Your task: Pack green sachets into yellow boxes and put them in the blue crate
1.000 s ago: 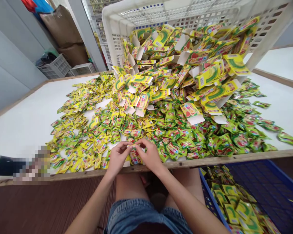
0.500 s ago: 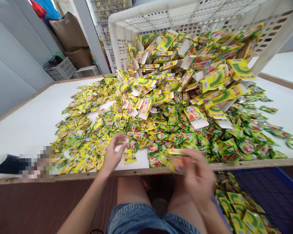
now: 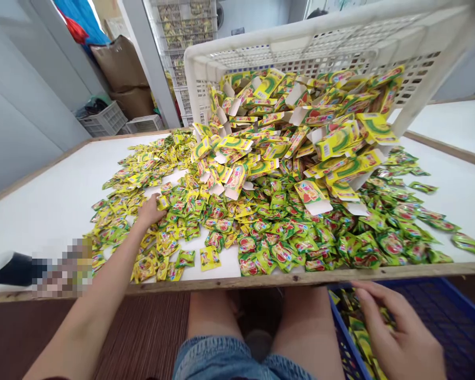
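My left hand [image 3: 151, 211] reaches into the left part of the heap, its fingers and thumb closed around a small yellow sachet [image 3: 163, 202]. Yellow sachets [image 3: 146, 266] and green sachets with a red fruit print [image 3: 285, 253] cover the table around it. My right hand [image 3: 399, 330] is below the table edge, over a blue crate [image 3: 451, 306], with thumb and forefinger apart and no box visible in it. Filled yellow boxes [image 3: 362, 338] lie in the crate beneath that hand.
A white plastic basket [image 3: 200, 79] lies tipped on the table, with open-ended yellow cartons [image 3: 340, 140] spilling towards me. A wooden strip [image 3: 261, 282] borders the table. A dark cylindrical object [image 3: 13, 269] lies at the left. Stacked crates [image 3: 174, 37] and brown cardboard boxes [image 3: 121, 66] stand behind.
My right hand has moved down and right from the table edge to the blue crate and let go of the small box. My left hand has moved left and farther into the sachets.
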A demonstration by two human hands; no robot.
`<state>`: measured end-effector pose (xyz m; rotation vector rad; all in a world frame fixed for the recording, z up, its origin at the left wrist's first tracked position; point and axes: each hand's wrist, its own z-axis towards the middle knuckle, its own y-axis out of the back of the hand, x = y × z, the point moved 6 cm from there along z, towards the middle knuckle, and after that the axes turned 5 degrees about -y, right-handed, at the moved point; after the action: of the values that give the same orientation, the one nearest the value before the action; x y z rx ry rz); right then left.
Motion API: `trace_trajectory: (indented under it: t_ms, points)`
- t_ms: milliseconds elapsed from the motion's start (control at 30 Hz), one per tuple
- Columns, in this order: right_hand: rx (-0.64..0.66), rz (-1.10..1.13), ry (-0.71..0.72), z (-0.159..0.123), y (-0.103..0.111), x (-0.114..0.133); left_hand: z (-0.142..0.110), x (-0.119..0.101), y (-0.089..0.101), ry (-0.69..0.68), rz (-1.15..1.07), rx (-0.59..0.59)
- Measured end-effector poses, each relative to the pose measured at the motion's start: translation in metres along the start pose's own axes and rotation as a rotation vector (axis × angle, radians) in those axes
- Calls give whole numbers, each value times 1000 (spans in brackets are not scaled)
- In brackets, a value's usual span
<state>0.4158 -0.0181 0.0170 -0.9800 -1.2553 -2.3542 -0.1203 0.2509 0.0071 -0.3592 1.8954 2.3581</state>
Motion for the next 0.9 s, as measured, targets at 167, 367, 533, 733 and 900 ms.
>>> trace_trajectory:
  t_ms: [167, 367, 533, 733, 900]
  points:
    - [190, 336, -99, -11, -63, 50, -55, -58, 51, -145, -478, -372]
    - [784, 1113, -580, -40, -175, 118, -188, -186, 47, -469, -1157, -13]
    - [720, 1170, -517, -34, -186, 121, -228, -189, 29, -446, -1346, 265]
    - [937, 810, 67, -43, -180, 151, -221, -166, -9, -134, -1056, 700]
    - [697, 496, 316, -24, -211, 165, -203, -126, -8, 35, -1066, 452]
